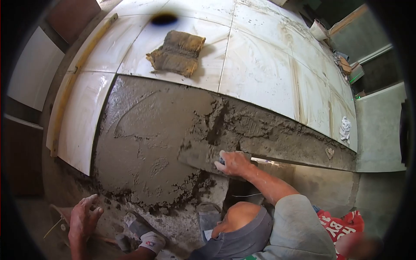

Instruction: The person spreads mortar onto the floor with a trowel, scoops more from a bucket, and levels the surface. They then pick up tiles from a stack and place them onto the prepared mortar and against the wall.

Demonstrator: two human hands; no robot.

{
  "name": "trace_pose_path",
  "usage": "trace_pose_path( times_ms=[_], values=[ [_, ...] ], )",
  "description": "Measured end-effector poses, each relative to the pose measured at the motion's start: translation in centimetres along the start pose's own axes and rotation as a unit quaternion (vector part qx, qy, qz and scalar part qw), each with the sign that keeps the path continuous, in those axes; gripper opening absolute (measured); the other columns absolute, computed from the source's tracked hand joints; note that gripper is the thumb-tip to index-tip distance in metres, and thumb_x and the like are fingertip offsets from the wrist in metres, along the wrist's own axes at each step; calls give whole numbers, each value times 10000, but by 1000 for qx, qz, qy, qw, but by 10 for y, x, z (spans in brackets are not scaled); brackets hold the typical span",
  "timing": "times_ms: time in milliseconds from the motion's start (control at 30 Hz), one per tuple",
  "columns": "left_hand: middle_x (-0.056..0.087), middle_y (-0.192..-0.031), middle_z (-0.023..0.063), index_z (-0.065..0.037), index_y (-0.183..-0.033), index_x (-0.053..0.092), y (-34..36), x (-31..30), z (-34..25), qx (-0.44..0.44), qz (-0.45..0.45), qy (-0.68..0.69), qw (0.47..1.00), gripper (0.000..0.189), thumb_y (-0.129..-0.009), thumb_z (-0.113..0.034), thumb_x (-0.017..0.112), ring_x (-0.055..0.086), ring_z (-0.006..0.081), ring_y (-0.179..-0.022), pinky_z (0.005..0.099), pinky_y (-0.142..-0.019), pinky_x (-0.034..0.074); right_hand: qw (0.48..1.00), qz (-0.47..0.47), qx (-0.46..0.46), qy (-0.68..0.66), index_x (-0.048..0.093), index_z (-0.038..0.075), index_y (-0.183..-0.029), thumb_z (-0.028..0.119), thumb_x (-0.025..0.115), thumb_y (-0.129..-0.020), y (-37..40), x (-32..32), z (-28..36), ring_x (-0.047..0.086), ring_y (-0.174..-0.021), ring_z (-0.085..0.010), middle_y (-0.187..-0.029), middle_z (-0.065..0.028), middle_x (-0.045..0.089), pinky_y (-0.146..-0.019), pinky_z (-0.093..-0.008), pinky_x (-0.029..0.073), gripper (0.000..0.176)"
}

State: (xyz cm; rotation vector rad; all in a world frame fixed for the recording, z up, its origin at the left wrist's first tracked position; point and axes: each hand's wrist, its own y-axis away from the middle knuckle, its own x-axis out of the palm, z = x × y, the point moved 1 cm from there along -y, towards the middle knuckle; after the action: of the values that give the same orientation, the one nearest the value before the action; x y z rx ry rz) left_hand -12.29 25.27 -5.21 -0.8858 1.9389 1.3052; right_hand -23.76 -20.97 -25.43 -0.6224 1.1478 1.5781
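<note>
In the head view, my right hand (234, 164) is wrapped around the handle of a trowel. The trowel's flat blade (195, 157), coated in grey, rests on the wet mortar (143, 125). That mortar bed is smooth on the left and rough and lumpy around the blade. My left hand (84, 219) is raised at the lower left, off the mortar, its fingers bent and apart with nothing visible in them. Beneath it is what looks like a mallet, with a dark head (123, 242), on the floor near my foot.
White floor tiles (260, 65) border the mortar behind and at left. On them lie a dirt-caked sponge-like pad (177, 52), a long yellow straightedge (82, 54) and a crumpled white rag (345, 129). Red cloth with white letters (340, 225) shows at lower right.
</note>
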Motion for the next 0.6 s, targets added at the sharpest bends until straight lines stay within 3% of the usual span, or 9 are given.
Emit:
trace_pose_path(
  times_ms=[133, 200, 267, 400, 500, 600],
  values=[
    [633, -1079, 190, -7, -1184, 586, 4, -1, 4, 33, -50, 20, 998, 474, -733, -105, 694, 614, 342, -989, 382, -859, 481, 999, -21, 32, -28, 533, 31, -850, 419, 573, -837, -9, -21, -12, 634, -717, -431, -733, -239, 634, -684, -511, 509, 390],
    [632, -1068, 189, -7, -1185, 586, 7, 2, 10, 31, -47, 18, 998, 473, -734, -103, 691, 614, 337, -975, 381, -850, 481, 985, -120, 105, -66, 543, 26, -832, 437, 563, -831, -34, -36, -26, 632, -738, -437, -760, -255, 637, -704, -506, 508, 411],
    [631, -1058, 189, -7, -1185, 586, 10, 2, 10, 29, -44, 12, 999, 472, -734, -101, 688, 614, 333, -961, 380, -841, 482, 979, -147, 124, -64, 559, 14, -805, 431, 574, -829, -65, -47, -45, 624, -752, -434, -762, -257, 628, -687, -489, 501, 418],
    [629, -1038, 189, -13, -1187, 585, 17, 2, 18, -21, -37, 10, 999, 473, -732, -97, 686, 613, 328, -938, 384, -828, 483, 985, -134, 103, -39, 565, 6, -800, 430, 567, -827, -97, -31, -57, 624, -759, -428, -786, -272, 622, -684, -479, 499, 424],
    [629, -1041, 192, -11, -1188, 582, 19, 9, 37, -7, -52, 19, 998, 476, -733, -100, 687, 613, 333, -939, 388, -826, 485, 988, -71, 96, -94, 570, 2, -811, 424, 566, -822, -64, -7, -27, 632, -744, -428, -766, -270, 625, -672, -481, 515, 422],
    [630, -1050, 193, -8, -1191, 580, 16, 14, 42, 9, -43, 23, 999, 474, -740, -104, 690, 612, 339, -951, 392, -834, 483, 999, -21, 23, -39, 529, 1, -860, 399, 570, -845, -17, 14, -1, 630, -701, -431, -706, -237, 622, -644, -509, 511, 401]
  ],
)
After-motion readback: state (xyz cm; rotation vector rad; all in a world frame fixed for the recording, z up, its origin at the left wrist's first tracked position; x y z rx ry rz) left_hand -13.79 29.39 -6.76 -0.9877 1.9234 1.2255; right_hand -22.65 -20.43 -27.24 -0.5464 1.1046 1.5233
